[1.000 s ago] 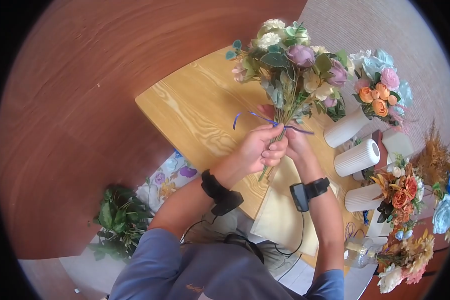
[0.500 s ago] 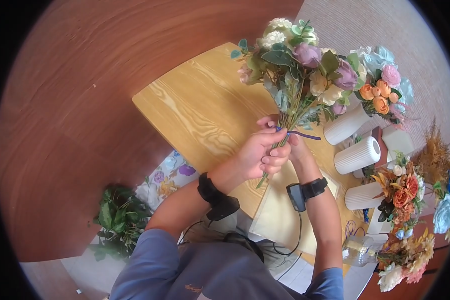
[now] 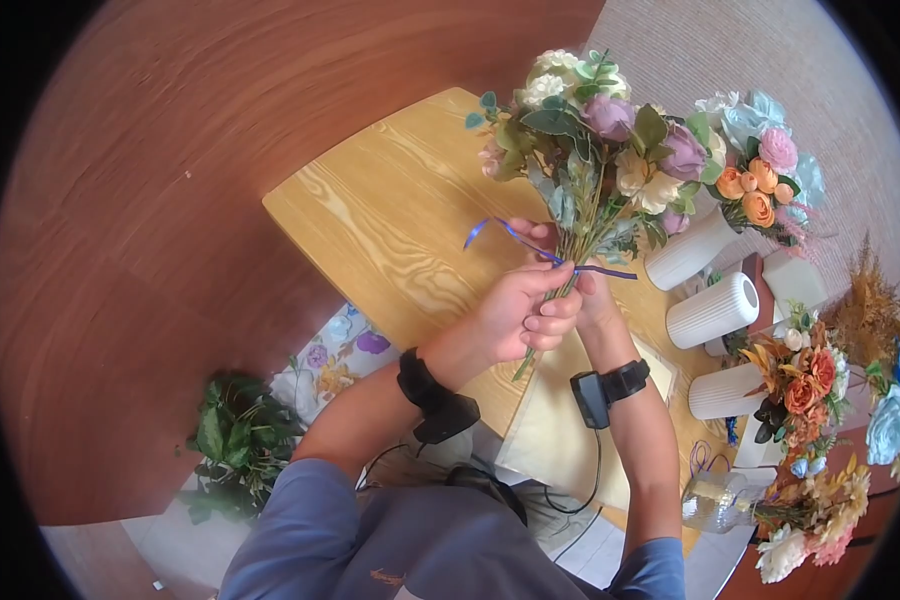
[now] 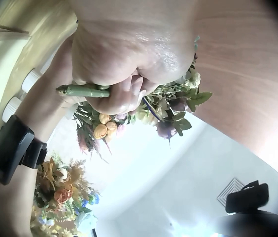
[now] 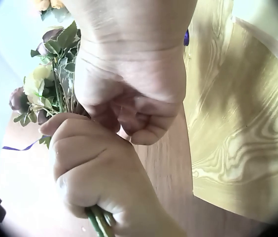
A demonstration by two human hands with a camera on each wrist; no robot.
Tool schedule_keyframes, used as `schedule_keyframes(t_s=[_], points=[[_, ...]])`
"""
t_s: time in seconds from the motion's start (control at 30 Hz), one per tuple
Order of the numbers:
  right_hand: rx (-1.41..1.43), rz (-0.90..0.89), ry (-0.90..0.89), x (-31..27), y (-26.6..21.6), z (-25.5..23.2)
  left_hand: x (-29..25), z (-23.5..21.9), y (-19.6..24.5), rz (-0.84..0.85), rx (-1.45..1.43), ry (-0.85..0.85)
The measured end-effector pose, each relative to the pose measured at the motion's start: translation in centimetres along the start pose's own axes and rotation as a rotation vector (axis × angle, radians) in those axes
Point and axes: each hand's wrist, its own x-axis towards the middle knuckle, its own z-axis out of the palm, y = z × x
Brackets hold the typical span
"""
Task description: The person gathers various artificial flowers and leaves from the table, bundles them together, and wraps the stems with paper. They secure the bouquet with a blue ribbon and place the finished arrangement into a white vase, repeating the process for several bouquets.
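Observation:
My left hand [image 3: 530,312] grips the green stems [image 4: 82,91] of a bouquet of purple, cream and white flowers [image 3: 610,118], its thumb lying over the tie point. A thin blue-purple ribbon [image 3: 606,271] crosses the stems at that thumb, one end sticking out to the right and a curl to the left. Behind the stems is my right hand [image 3: 592,292], its fingers curled at the ribbon; their contact is partly hidden. In the right wrist view, my right hand [image 5: 131,84] has bent fingers just above my left hand [image 5: 97,165].
White ribbed vases [image 3: 712,311] stand along the right of the wooden table [image 3: 390,205], with other bouquets [image 3: 760,180] and a glass jar [image 3: 715,500]. A cream sheet [image 3: 560,430] lies near the front edge. Green foliage [image 3: 240,440] sits at lower left.
The bouquet has shifted slightly right and down over the last second. The ribbon's left part, out of sight half a second ago, shows again left of the stems. My left hand has kept its grip.

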Motion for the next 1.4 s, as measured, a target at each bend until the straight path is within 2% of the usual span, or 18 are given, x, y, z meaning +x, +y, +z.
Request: schedule_keyframes(t_s=[0.07, 0.17, 0.27, 0.37, 0.47, 0.5, 0.57, 0.63, 0.67, 0.73, 0.8, 0.93, 1.1, 1.27, 1.37, 1.4], points=[[0.169, -0.007, -0.142, 0.0, 0.3, -0.7, 0.0, 0.0, -0.1, -0.008, 0.0, 0.0], [0.006, -0.036, -0.133, 0.0, 0.2, 0.2, 0.2, 0.1, -0.3, -0.023, -0.003, -0.006], [0.066, 0.046, -0.218, 0.6, 0.8, -0.8, 0.1, 0.8, -0.5, -0.042, -0.012, -0.003], [0.072, -0.039, -0.321, 1.3, 2.0, -1.3, 0.2, 1.0, -0.4, -0.054, 0.007, 0.025], [0.041, -0.155, -0.405, 1.2, 1.1, -0.2, 0.2, 0.4, -0.3, -0.038, 0.026, 0.032], [0.043, -0.007, -0.228, 0.4, 0.5, -0.1, 0.2, 0.2, -0.2, -0.023, 0.019, 0.022], [0.045, 0.14, -0.052, -0.7, 0.2, -0.9, -0.1, 0.1, 0.2, -0.022, 0.014, 0.037], [-0.093, 0.193, 0.257, -1.3, 0.7, -1.9, -0.4, 0.0, 0.6, -0.023, 0.008, 0.055], [-0.093, 0.194, 0.255, -1.6, 0.4, -2.5, -0.6, -0.1, 0.9, 0.0, 0.065, 0.096], [-0.378, 0.241, 0.15, -2.0, -1.4, -1.6, -0.9, -0.3, 1.4, 0.021, 0.121, 0.14], [-0.381, 0.231, 0.191, -2.2, -2.0, -0.4, -1.3, -0.8, 1.9, 0.041, 0.235, 0.246], [-0.385, 0.224, 0.333, -2.6, -3.1, 1.9, -1.6, -1.9, 2.1, 0.035, 0.347, 0.273], [-0.481, 0.196, 0.383, -3.4, -3.3, 2.3, -1.3, -2.0, 1.7, 0.087, 0.574, 0.375], [-0.519, 0.151, 0.399, -4.0, -3.6, 2.8, -1.2, -1.8, 1.5, 0.152, 0.609, 0.393], [-0.493, 0.177, 0.403, -3.9, -3.9, 3.0, -1.1, -2.1, 1.4, 0.164, 0.608, 0.401], [-0.462, 0.235, 0.406, -3.8, -4.3, 3.0, -1.1, -2.2, 1.4, 0.17, 0.61, 0.403]])
